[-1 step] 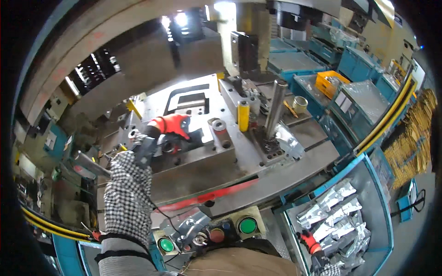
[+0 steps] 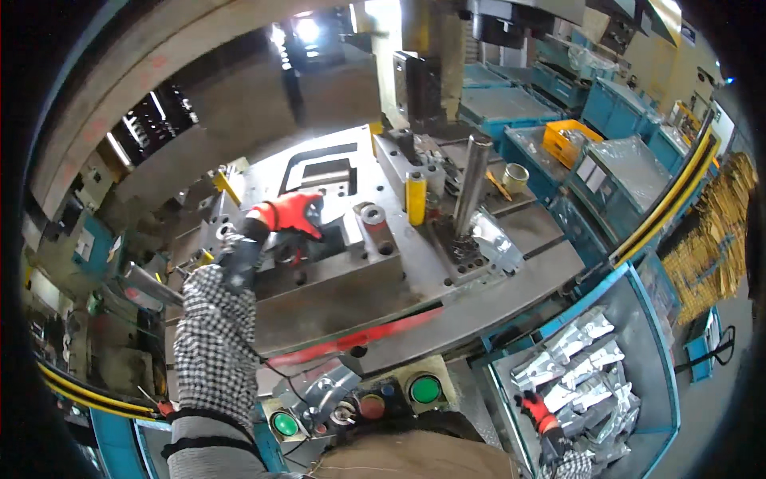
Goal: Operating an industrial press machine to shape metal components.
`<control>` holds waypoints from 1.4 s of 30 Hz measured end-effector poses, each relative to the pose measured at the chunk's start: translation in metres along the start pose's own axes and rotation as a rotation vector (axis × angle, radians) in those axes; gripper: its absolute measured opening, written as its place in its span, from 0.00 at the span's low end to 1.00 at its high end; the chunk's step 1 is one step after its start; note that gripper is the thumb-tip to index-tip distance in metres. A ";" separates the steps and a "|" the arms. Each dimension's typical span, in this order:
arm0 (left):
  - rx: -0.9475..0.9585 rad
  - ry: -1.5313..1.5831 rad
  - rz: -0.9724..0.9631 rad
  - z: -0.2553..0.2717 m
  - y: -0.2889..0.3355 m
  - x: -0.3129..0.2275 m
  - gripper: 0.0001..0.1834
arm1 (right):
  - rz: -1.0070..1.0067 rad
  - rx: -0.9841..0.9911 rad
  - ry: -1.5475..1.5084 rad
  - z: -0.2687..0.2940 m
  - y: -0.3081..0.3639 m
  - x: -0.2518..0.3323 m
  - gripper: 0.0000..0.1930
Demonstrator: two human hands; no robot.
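My left hand [image 2: 286, 214], in a red glove, reaches over the steel die [image 2: 339, 279] of a press. Its thumb and fingers are apart, and I see nothing held between them. Below it is a dark recess in the die block. Down at the right, my right hand [image 2: 538, 412], also in a red glove with dark fingertips, hangs in a blue-rimmed bin beside several shiny bent metal parts [image 2: 586, 363]. Its fingers are spread and it grips nothing visible. Another bent metal part [image 2: 329, 391] lies by the control panel, close in front of me.
A control panel carries a green button [image 2: 425, 389], another green button [image 2: 285, 423] and a red button [image 2: 371, 406]. A steel post [image 2: 472, 184] and a yellow cylinder [image 2: 416, 199] rise from the die. One metal part [image 2: 496, 242] leans near the post. Blue bins stand at the right.
My right hand has moved slightly up along the bin's left side, its fingers more spread. My left hand stays over the die. The whole view has shifted a little.
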State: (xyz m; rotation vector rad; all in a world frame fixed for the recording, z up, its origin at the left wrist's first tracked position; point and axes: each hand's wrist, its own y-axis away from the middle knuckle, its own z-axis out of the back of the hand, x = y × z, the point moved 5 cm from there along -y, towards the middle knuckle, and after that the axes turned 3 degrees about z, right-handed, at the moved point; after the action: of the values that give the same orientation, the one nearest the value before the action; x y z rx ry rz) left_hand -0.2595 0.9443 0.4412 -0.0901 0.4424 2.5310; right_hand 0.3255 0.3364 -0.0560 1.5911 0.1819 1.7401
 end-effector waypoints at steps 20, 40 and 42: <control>-0.488 0.252 -0.015 -0.241 0.278 -0.225 0.67 | 0.856 -0.113 1.245 -0.119 -0.333 0.485 0.64; -0.382 -0.084 0.454 -0.349 0.264 -0.126 0.63 | 0.828 -0.221 0.827 -0.051 -0.342 0.471 0.60; -0.328 -0.060 0.506 -0.349 0.279 -0.113 0.61 | 0.962 -0.106 0.563 -0.030 -0.332 0.466 0.52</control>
State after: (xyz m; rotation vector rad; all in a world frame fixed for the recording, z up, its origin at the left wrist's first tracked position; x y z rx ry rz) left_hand -0.3262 0.5505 0.2116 -0.0259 0.0152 3.0762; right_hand 0.4688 0.8630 0.1193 1.1126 -0.4863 2.8490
